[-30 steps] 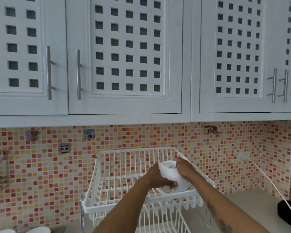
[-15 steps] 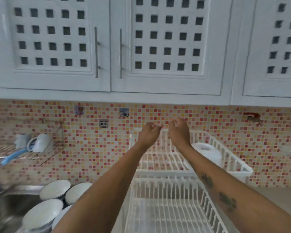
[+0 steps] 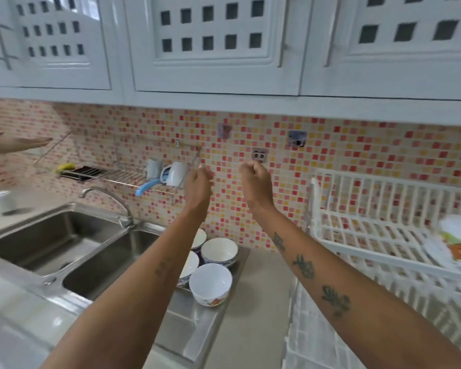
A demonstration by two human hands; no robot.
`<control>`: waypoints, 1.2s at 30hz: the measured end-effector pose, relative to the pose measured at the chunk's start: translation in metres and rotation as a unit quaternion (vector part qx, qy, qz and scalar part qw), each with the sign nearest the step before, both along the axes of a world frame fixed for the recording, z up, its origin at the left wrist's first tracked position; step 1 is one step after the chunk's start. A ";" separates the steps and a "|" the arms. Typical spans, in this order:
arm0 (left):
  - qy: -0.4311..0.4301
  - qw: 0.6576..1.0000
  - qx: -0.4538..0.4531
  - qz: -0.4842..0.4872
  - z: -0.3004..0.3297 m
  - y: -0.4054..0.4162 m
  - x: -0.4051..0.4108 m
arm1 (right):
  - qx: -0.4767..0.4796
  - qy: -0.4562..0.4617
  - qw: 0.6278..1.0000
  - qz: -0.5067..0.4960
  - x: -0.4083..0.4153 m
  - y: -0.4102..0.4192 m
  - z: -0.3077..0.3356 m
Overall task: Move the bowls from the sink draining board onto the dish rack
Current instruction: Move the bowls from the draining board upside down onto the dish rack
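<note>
both hands are up in front of the tiled wall and carry nothing: the left hand [image 3: 199,182] has its fingers loosely curled in, the right hand [image 3: 256,179] is closed into a soft empty fist, and the two are apart from each other, well above the bowls

the bowls [image 3: 210,283] sit in a tight cluster on the steel draining board [image 3: 197,326], just right of the sink [image 3: 72,251]; four can be made out, the nearest one white with a painted band low on its side, another behind it [image 3: 218,252], and two partly hidden by the left forearm

the dish rack [image 3: 378,225] stands to the right on the counter [image 3: 258,315], white, with two tiers; something white already lies at the far right of its upper tier, too blurred to name for sure

judging by this, the step in hand is the reach for a bowl, with nothing gripped yet. the next move calls for lowering the hands to the cluster, opening the fingers and taking the nearest bowl by its rim or sides, since it stands free of the arm and closest to the rack, then carrying it rightward over the counter to an open stretch of a tier
</note>
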State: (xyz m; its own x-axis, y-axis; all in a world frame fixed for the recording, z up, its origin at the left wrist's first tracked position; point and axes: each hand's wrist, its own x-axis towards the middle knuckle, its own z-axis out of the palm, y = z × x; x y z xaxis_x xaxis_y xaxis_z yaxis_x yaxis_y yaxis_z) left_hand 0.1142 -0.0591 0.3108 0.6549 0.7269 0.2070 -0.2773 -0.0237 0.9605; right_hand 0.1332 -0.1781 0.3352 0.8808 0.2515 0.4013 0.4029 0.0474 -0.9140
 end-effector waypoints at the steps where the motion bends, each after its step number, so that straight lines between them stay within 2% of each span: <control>1: 0.010 1.000 -0.010 0.014 -0.013 0.016 -0.002 | -0.023 0.014 1.000 0.015 0.003 0.012 -0.010; 7: 0.078 0.988 -0.109 0.071 -0.094 0.083 -0.015 | -0.130 0.155 0.977 0.064 0.044 0.056 -0.088; 14: 0.170 0.964 -0.194 0.071 -0.194 0.116 -0.003 | -0.139 0.301 0.942 0.049 0.077 0.072 -0.181; 18: 0.195 0.952 -0.230 0.049 -0.239 0.119 0.011 | -0.127 0.332 0.934 0.032 0.083 0.088 -0.212; 24: 0.250 0.933 -0.245 0.085 -0.292 0.113 0.021 | -0.132 0.335 0.933 -0.010 0.083 0.099 -0.246; 31: 0.301 0.911 -0.272 0.066 -0.333 0.100 0.017 | -0.193 0.344 0.918 -0.035 0.091 0.090 -0.312; 36: 0.296 0.911 -0.285 0.040 -0.360 0.093 0.028 | -0.155 0.377 0.912 -0.033 0.085 0.090 -0.313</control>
State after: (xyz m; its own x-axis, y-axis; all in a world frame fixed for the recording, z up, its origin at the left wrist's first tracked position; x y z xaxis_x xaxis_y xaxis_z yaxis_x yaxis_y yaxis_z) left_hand 0.1427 0.0343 -0.0490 0.4689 0.6558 -0.5917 0.2737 0.5290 0.8033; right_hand 0.2184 -0.0885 0.0224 0.8941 0.1866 -0.4071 -0.3541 -0.2618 -0.8978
